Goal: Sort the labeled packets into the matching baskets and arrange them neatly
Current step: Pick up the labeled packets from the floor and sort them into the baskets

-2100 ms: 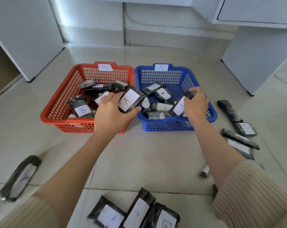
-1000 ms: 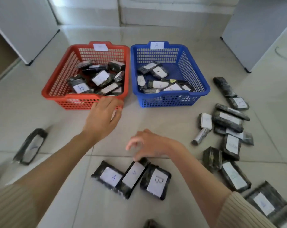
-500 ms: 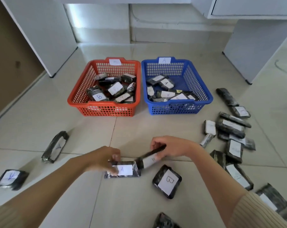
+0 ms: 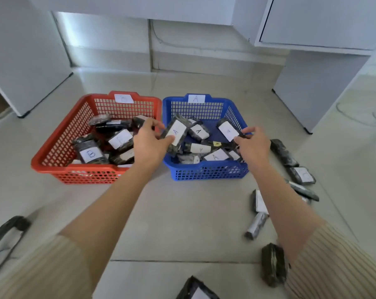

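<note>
Left hand point(image 4: 149, 143) pinches a flat black plastic-wrapped packet labelled A point(image 4: 175, 134), thumb on the white paper label and fingers behind. The packet is tilted, up over the 9 o'clock corner of the blue plastic mesh basket point(image 4: 204, 169). Right hand point(image 4: 254, 145) pinches a second black wrapped packet point(image 4: 228, 131) by its near end, over the basket's 3 o'clock side; its letter is too small to read. Both packets are rectangular, with crinkly glossy wrap.

The blue basket is rectangular with grid walls and has a paper tag marked A point(image 4: 196, 98) on the 12 o'clock rim. Roughly six more packets are heaped inside; three read A. The red plastic mesh basket point(image 4: 85, 173) sits just beside it at 9 o'clock, same shape, with a faint paper tag point(image 4: 124, 98) at 12 o'clock. It holds roughly six packets, one a B packet point(image 4: 90, 154).

Loose packets on the glossy pale tiled floor point(image 4: 182, 212), eight counted:
- three in a line point(image 4: 301, 174) at 3–4 o'clock of the blue basket
- two point(image 4: 256, 225) beside the right forearm
- one dark block point(image 4: 272, 264) at 5 o'clock
- one cut off point(image 4: 195, 290) at 6 o'clock
- one point(image 4: 6, 240) at 8 o'clock

Both arms wear beige ribbed knit sleeves point(image 4: 333, 266). White cabinets point(image 4: 312, 22) stand at 12 o'clock.
</note>
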Tool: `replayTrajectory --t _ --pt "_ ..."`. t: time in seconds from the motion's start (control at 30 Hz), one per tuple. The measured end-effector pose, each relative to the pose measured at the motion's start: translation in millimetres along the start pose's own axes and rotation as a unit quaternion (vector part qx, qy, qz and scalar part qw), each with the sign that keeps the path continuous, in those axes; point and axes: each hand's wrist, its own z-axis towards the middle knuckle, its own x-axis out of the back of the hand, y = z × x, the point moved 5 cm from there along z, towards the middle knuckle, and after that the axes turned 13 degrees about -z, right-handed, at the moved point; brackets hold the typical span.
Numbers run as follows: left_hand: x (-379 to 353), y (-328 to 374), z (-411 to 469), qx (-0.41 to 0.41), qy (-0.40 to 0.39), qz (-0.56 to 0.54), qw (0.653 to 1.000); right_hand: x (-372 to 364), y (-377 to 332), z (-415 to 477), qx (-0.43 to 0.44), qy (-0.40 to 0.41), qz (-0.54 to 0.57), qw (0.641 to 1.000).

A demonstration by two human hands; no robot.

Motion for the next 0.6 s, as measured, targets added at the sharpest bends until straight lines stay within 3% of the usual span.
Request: replayTrajectory --t 0.17,0.37,0.47,0.6 --pt "-47 -19 21 0.029 -0.057 0.051 0.997 -26 11 25 -0.014 -0.075 -0.144 0.987" --pt "-81 -38 36 0.034 -0.137 0.155 0.978 -32 13 20 0.047 -0.067 -0.252 0.964" --pt "-89 -39 31 -0.033 -0.19 0.303 0.933 -32 10 14 0.083 -0.051 -0.26 0.961" --pt "-58 -23 24 -0.144 -0.108 0.291 0.94 -35 -8 -23 0.211 -0.007 -0.321 0.923"
